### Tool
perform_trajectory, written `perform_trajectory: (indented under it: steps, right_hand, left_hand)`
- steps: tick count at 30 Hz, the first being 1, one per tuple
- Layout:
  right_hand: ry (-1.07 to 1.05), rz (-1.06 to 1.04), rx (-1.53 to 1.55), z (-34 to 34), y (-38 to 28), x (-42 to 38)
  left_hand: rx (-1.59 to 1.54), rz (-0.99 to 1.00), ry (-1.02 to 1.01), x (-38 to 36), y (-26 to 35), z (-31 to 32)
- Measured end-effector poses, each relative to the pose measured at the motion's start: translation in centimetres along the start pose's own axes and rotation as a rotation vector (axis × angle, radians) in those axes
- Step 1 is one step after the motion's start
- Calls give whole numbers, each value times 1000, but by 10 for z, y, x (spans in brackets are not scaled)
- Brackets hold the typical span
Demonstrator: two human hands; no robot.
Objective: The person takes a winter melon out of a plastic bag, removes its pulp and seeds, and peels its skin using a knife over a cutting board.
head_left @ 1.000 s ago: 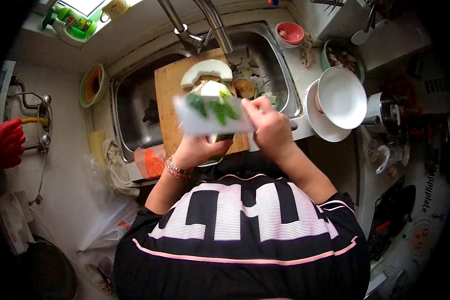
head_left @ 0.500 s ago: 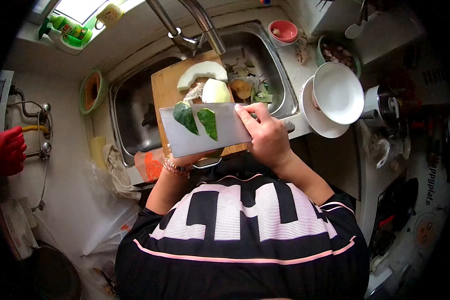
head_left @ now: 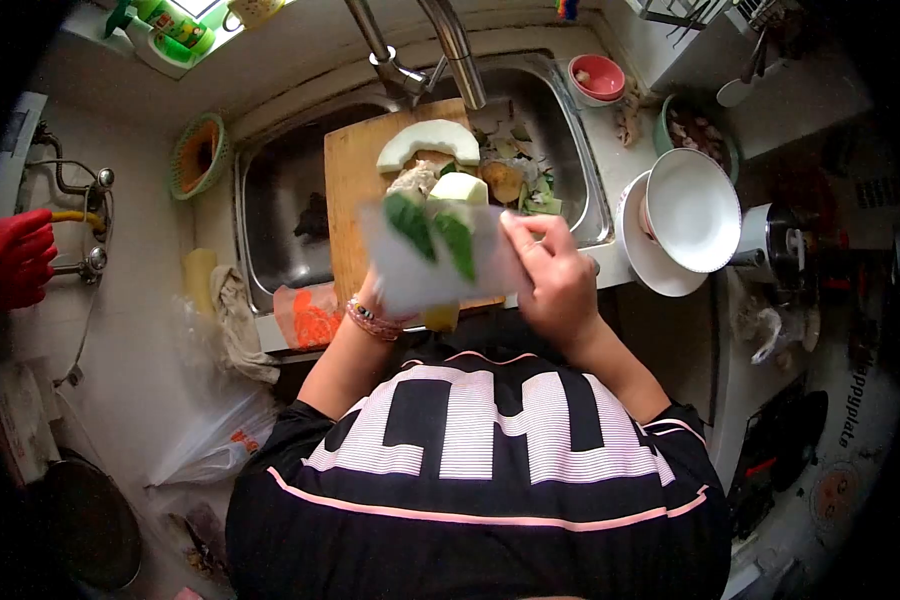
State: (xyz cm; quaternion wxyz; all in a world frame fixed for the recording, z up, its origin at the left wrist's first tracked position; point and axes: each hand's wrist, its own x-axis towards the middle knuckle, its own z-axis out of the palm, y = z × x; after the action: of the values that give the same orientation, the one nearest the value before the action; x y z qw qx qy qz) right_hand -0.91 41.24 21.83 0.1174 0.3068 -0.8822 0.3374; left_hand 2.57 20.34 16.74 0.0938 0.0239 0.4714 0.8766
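A cleaver (head_left: 495, 265) is held flat and blurred over the cutting board, with my right hand (head_left: 562, 275) closed around its handle end. Two dark green peel pieces (head_left: 410, 225) cling to the blade. My left hand (head_left: 372, 292) is behind the blade; only its edge and the beaded wrist show, so its fingers are hidden. A yellowish piece (head_left: 441, 318) peeks out below the blade. Beyond it, on the wooden cutting board (head_left: 353, 190), lie a pale curved melon slice (head_left: 405, 147), a pale peeled chunk (head_left: 460, 188) and a crumpled whitish lump (head_left: 415, 180).
The board rests across a steel sink (head_left: 280, 190) under a faucet (head_left: 455, 55). Peel scraps (head_left: 540, 195) lie in the sink's right side. White bowls (head_left: 694, 210) stand right, near a pink bowl (head_left: 598, 76). A green basket (head_left: 200, 155) and red glove (head_left: 17, 258) are left.
The cleaver has shifted slightly right in view and its blade is now blurred, with the peel pieces still on it. The whole scene has moved a little as the head turned.
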Motion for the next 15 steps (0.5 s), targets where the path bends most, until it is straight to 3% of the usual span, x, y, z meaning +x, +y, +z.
perform_trajectory:
  steps: [1,2,3,4,6,7,10,13,15]
  right_hand:
    - [27,-98,12,0,-4,2]
    - [51,-196,23,1,-8,3]
    - [51,-284,21,-1,-13,5]
    - [30,-322,-1,-3,-17,6]
    - [19,-390,-26,-2,-19,6]
    - [15,-395,-38,-1,-18,6]
    - [8,-407,-57,0,-17,5]
    - [0,-404,-42,2,-17,3]
    - [-9,-397,-56,1,-16,3]
  left_hand:
    - [443,85,210,-1,-19,-5]
    - [-393,-221,-129,13,-28,-31]
    - [-1088,-747,-178,27,-36,-58]
    - [-574,-560,147,20,-11,-29]
    - [-484,-451,195,21,-2,-3]
    - [-392,-456,327,24,-2,3]
    - [-447,-487,295,26,-8,-3]
    - [-302,-389,442,30,-3,11]
    - [-284,-431,455,29,2,12]
